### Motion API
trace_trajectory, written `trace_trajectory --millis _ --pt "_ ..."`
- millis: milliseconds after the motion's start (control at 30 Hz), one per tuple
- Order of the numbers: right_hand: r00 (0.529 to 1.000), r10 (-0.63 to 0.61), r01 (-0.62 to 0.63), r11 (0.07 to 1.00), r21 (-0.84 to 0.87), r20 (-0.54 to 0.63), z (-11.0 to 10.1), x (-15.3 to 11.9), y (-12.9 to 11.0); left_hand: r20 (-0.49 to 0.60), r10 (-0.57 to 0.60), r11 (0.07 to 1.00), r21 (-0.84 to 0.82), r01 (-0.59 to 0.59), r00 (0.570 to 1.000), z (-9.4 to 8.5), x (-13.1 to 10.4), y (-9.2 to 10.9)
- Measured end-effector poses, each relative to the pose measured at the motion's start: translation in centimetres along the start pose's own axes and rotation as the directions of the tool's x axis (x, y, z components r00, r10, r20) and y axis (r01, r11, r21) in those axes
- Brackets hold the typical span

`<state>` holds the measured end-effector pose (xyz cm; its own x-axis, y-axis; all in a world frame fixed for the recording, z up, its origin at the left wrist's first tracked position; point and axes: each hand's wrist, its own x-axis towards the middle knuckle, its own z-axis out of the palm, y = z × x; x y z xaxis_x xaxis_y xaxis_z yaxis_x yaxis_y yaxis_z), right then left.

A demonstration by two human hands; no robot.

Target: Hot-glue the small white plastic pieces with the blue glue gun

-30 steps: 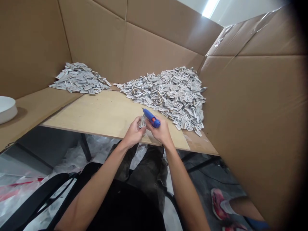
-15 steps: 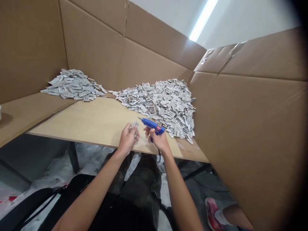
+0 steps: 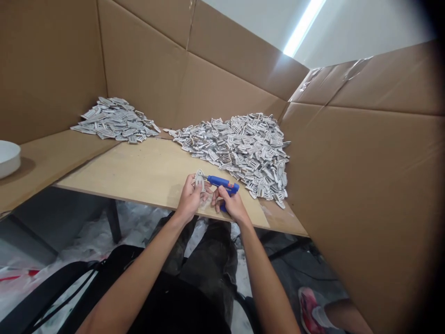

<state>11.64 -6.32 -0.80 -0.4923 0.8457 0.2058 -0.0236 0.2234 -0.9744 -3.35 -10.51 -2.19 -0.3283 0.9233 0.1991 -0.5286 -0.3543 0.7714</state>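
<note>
My left hand [image 3: 190, 198] grips a flat, pale grey slotted piece [image 3: 200, 180], held upright with its rounded, holed end at the top. In my right hand [image 3: 229, 202] is a blue glue gun [image 3: 222, 181] with a red detail and a thin metal nozzle pointing left. The nozzle tip is at the upper right side of the grey piece; whether they touch I cannot tell. Both hands are just above the front edge of the wooden board [image 3: 139, 169]. Behind them a large heap of similar grey pieces [image 3: 243, 148] covers the right rear of the board.
A smaller heap of grey pieces [image 3: 118, 123] lies at the back left. Tall cardboard walls [image 3: 222, 83] close in the work surface. A white round container [image 3: 9, 157] stands at the far left. Another person's shoe [image 3: 308, 306] shows at lower right.
The glue gun's nozzle has come to the grey piece, closing the gap between them. The piece has turned to show more of its face. The whole view has shifted slightly.
</note>
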Motion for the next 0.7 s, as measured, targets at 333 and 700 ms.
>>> trace_trajectory --millis 333,700 --pt "0.999 0.036 -0.036 0.999 0.007 0.006 0.0 -0.4 -0.5 -0.047 -0.077 0.997 -0.003 0.077 0.996 0.1 -0.3 1.1" --pt "0.999 0.034 -0.034 0.999 0.025 0.011 0.5 -0.3 -0.6 0.033 -0.045 0.999 0.021 0.044 0.998 -0.3 -0.3 0.1"
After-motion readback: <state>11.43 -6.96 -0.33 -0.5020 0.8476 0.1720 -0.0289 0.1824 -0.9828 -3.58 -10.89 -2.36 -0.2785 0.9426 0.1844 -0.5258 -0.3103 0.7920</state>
